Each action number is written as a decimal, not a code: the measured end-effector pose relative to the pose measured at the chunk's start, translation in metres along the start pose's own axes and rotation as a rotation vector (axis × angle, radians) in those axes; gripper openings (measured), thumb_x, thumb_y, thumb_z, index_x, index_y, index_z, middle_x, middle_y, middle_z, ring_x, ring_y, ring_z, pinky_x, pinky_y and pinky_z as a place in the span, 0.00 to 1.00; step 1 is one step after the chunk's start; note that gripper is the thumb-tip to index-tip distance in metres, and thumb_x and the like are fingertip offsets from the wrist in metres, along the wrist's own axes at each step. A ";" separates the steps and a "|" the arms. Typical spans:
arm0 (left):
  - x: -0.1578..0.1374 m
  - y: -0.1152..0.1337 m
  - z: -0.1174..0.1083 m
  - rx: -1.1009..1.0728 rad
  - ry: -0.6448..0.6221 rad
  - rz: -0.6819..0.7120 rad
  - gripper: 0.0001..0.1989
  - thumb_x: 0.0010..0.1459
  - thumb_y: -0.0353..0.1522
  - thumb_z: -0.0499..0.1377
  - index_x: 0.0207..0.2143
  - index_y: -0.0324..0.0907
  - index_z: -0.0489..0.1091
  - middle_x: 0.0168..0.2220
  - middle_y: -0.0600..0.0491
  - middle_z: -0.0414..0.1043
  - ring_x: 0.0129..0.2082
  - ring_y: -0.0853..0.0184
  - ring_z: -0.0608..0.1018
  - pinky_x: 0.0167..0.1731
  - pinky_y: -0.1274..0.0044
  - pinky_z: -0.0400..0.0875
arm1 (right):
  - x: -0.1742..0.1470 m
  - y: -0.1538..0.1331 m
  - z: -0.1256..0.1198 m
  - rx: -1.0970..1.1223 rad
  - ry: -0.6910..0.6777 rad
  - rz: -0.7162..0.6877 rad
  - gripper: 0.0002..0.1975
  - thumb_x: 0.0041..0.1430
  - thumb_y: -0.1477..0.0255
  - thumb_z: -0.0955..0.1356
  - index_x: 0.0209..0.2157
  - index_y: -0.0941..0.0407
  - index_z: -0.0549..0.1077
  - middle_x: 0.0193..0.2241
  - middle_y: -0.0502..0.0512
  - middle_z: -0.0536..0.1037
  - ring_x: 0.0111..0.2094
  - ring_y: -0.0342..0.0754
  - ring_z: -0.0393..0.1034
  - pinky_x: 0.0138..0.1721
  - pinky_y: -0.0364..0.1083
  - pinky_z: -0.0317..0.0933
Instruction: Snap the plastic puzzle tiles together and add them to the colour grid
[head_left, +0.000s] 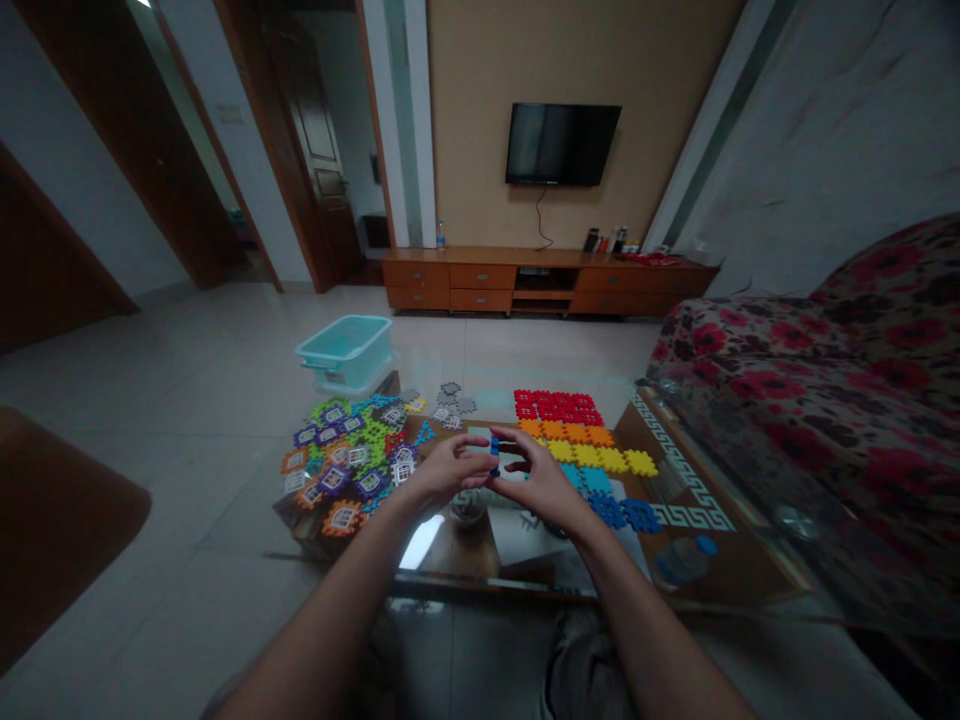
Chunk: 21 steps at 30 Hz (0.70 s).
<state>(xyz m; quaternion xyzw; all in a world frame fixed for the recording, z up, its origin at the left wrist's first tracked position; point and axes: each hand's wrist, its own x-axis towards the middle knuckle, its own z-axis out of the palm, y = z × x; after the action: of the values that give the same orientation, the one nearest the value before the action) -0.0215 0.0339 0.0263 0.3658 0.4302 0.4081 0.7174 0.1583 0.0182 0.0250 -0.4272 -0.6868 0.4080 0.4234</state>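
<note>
Over the middle of the glass table, my left hand [451, 468] and my right hand [537, 474] meet around a small dark blue interlocking tile [494, 457]. The tile stands on edge, and the fingertips of both hands pinch it from either side. To the right lie sorted rows of toothed tiles: red tiles [556, 406], orange tiles [574, 433], yellow tiles [600, 457], light blue tiles [595, 480] and dark blue tiles [626, 513]. A mixed heap of tiles [352, 455] in green, purple, orange and white spreads left of my left hand.
Several grey tiles [450, 400] lie at the table's far side. A turquoise tub [346, 350] stands at the back left. A clear bottle [684, 562] with a blue cap shows near the front right. A floral sofa [780, 370] borders the right side.
</note>
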 end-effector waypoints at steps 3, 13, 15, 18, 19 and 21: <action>0.002 -0.002 -0.001 0.013 -0.025 0.015 0.28 0.41 0.32 0.75 0.43 0.39 0.69 0.37 0.47 0.77 0.36 0.66 0.81 0.40 0.73 0.75 | 0.002 0.004 0.001 0.003 -0.003 -0.010 0.28 0.50 0.73 0.73 0.54 0.50 0.70 0.52 0.57 0.74 0.51 0.52 0.71 0.45 0.51 0.69; 0.002 -0.003 -0.003 0.022 -0.038 0.013 0.29 0.39 0.32 0.75 0.43 0.39 0.69 0.35 0.48 0.78 0.35 0.65 0.81 0.39 0.73 0.74 | 0.002 0.003 0.002 -0.041 0.002 -0.006 0.27 0.49 0.73 0.73 0.53 0.51 0.72 0.51 0.57 0.75 0.48 0.51 0.72 0.43 0.50 0.70; 0.002 -0.003 -0.003 0.025 -0.034 0.010 0.29 0.38 0.32 0.76 0.43 0.38 0.69 0.35 0.47 0.78 0.35 0.65 0.81 0.39 0.73 0.74 | 0.001 0.004 0.002 -0.041 0.001 -0.014 0.27 0.49 0.74 0.73 0.53 0.51 0.72 0.51 0.57 0.75 0.47 0.50 0.73 0.43 0.50 0.70; 0.002 -0.004 -0.004 0.038 -0.033 0.000 0.29 0.38 0.32 0.76 0.43 0.38 0.69 0.36 0.47 0.77 0.36 0.65 0.81 0.39 0.72 0.74 | 0.001 0.004 0.001 -0.058 -0.002 -0.016 0.28 0.49 0.73 0.73 0.53 0.51 0.72 0.51 0.57 0.75 0.47 0.51 0.73 0.43 0.50 0.70; 0.002 -0.004 -0.005 0.039 -0.035 0.001 0.29 0.38 0.32 0.76 0.43 0.38 0.69 0.36 0.47 0.77 0.36 0.65 0.80 0.40 0.72 0.74 | 0.001 0.003 0.001 -0.070 0.000 -0.014 0.28 0.48 0.73 0.73 0.53 0.51 0.72 0.51 0.57 0.75 0.47 0.51 0.73 0.42 0.50 0.70; 0.003 -0.005 -0.005 0.048 -0.034 -0.001 0.29 0.38 0.33 0.76 0.43 0.38 0.70 0.36 0.47 0.77 0.35 0.66 0.80 0.39 0.72 0.74 | 0.001 0.002 0.000 -0.097 0.004 -0.009 0.27 0.48 0.73 0.73 0.53 0.51 0.73 0.50 0.56 0.76 0.47 0.51 0.73 0.42 0.50 0.70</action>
<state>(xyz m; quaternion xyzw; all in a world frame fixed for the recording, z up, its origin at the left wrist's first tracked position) -0.0243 0.0356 0.0190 0.3894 0.4279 0.3911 0.7157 0.1583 0.0196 0.0238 -0.4451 -0.7067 0.3715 0.4055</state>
